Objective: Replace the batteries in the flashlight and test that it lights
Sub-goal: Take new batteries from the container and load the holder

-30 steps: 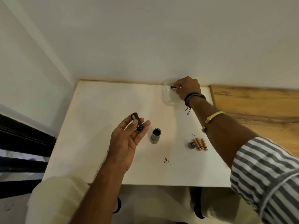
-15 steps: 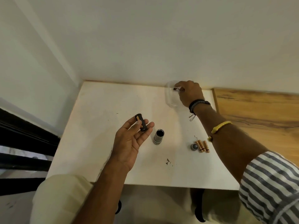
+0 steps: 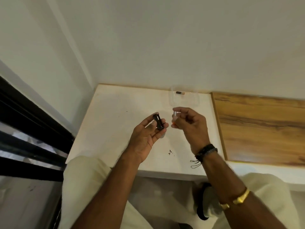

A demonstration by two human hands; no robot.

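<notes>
Pinched in the right hand (image 3: 191, 128), a small cylindrical battery (image 3: 174, 119) nears the black plastic holder (image 3: 158, 121) — cradled slot-up in the left hand (image 3: 146, 139), ready for loading.

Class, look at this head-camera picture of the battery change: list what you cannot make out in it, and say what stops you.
- Battery in the right hand: motion blur smears it; polarity marks unreadable.
- Black battery holder in the left hand: too small to tell whether its slots are filled.
- Battery in the clear container: too small to read.
- Flashlight body: not visible; the hands may cover it.
</notes>
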